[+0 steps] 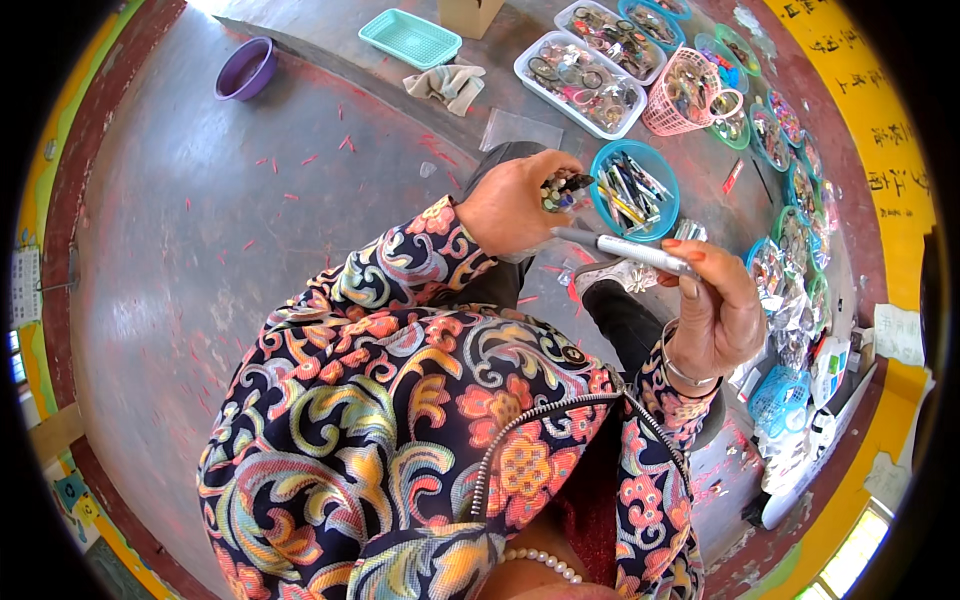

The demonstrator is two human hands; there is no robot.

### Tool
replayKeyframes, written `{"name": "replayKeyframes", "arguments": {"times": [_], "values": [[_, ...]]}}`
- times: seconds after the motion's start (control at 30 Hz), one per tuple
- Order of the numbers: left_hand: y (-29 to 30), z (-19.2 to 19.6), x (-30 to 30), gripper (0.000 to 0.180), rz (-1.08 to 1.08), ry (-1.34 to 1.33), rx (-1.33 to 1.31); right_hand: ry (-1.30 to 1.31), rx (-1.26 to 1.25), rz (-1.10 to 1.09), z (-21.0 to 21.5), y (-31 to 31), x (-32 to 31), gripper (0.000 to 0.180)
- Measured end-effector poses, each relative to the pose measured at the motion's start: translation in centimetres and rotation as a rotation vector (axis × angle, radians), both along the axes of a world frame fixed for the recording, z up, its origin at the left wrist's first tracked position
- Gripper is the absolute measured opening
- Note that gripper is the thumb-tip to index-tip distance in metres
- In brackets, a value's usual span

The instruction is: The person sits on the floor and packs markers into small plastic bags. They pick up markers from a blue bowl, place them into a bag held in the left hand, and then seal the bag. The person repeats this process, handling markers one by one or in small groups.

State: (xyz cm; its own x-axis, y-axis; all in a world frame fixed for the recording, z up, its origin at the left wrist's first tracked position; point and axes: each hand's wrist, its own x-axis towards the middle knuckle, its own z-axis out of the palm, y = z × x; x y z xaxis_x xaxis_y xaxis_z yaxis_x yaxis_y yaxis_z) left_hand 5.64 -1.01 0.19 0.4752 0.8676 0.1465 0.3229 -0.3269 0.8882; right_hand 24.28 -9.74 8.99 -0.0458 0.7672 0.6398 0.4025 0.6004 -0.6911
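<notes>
My left hand (510, 205) is closed round a bundle of pens (566, 188), whose ends poke out between thumb and fingers. Between the thumb and fingertips of my right hand (718, 305) is a single white pen (640, 252) with a grey end, pointing left toward the bundle. Just beyond the hands stands a round blue basket (672, 208) with many pens (630, 185) lying in it, black, white and yellow among them. My right hand is a little nearer to me than that basket.
White trays (632, 128) of small goods and a pink basket (668, 125) stand beyond. Several small round baskets (790, 240) line the right side. A green tray (412, 38), a cloth (447, 88) and a purple basin (246, 70) are at far left. Red scraps (347, 143) dot the floor.
</notes>
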Motion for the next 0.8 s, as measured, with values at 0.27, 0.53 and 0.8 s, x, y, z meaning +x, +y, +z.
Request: {"name": "replayKeyframes", "arguments": {"times": [0.27,0.53,0.8], "values": [[-0.1,0.7,-0.7,0.041,0.059,-0.014,0.029,0.714,-0.194,-0.239,-5.8,6.1,6.4,0.010],[1.0,-0.3,-3.2,0.046,-0.054,-0.162,-0.208,1.290,-0.718,-0.564,-31.3,7.5,17.1,0.009],[1.2,-0.6,-3.1,0.047,-0.062,-0.137,-0.205,1.051,-0.836,-0.709,-31.7,8.1,16.9,0.027]]}}
